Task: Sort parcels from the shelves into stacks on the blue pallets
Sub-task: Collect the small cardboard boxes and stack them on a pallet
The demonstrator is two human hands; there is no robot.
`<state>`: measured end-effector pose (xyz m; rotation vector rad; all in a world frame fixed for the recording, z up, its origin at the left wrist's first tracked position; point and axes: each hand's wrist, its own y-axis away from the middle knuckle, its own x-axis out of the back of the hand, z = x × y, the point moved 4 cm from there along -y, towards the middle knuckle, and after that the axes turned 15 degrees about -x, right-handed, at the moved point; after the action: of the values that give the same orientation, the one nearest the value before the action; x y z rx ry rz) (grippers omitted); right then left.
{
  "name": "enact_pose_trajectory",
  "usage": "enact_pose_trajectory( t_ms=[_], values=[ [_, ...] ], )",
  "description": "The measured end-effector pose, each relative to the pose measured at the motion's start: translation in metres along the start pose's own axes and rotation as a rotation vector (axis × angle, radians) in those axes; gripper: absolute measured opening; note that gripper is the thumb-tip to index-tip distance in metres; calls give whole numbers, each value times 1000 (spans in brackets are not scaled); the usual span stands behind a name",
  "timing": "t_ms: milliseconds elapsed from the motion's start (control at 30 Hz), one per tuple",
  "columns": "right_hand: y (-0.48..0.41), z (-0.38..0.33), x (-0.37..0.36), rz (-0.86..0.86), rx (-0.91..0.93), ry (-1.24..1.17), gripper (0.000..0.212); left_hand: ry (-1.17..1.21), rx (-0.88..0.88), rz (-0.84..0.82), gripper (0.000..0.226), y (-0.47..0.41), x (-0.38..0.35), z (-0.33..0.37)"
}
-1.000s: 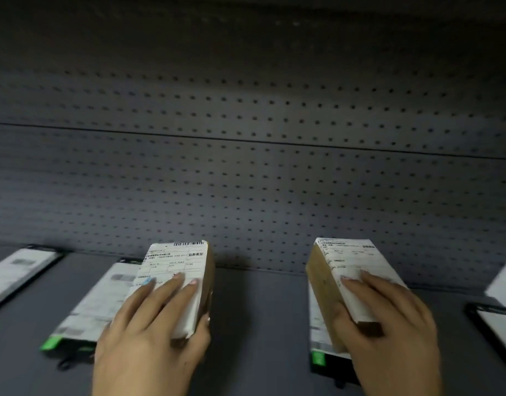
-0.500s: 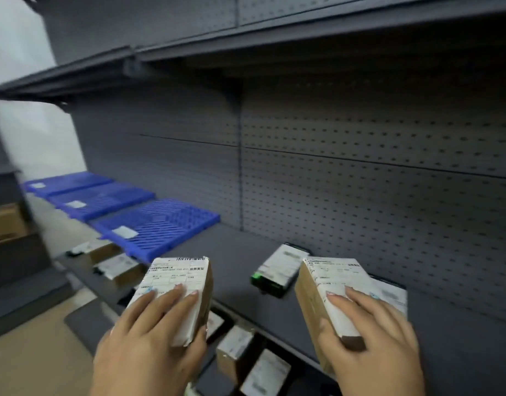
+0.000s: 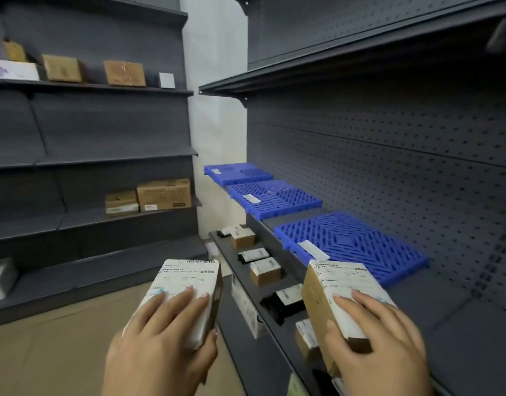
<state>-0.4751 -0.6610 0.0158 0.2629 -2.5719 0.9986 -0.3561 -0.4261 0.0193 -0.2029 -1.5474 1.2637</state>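
Head view: my left hand (image 3: 160, 347) grips a labelled parcel (image 3: 186, 292); my right hand (image 3: 380, 344) grips a second parcel (image 3: 337, 298), just short of the nearest blue pallet (image 3: 360, 241); two more pallets (image 3: 274, 195) lie beyond it on the same shelf (image 3: 434, 307).

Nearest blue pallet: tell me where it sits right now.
The nearest blue pallet lies flat on the right-hand shelf, just beyond the parcel in the right hand.
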Motion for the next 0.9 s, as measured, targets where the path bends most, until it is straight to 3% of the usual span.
enact_pose_trajectory(
  t_ms=[400,567,900],
  values=[
    [-100,-106,-309,-150,99,-162,35,-185,112,44,44,-131,-105,-231],
    [-127,-138,-419,-187,146,-127,37,-155,142,72,44,-175,-157,-320],
    [-185,-199,-650,-142,44,6,26,-42,25,-62,47,-304,-283,-527]
  ],
)
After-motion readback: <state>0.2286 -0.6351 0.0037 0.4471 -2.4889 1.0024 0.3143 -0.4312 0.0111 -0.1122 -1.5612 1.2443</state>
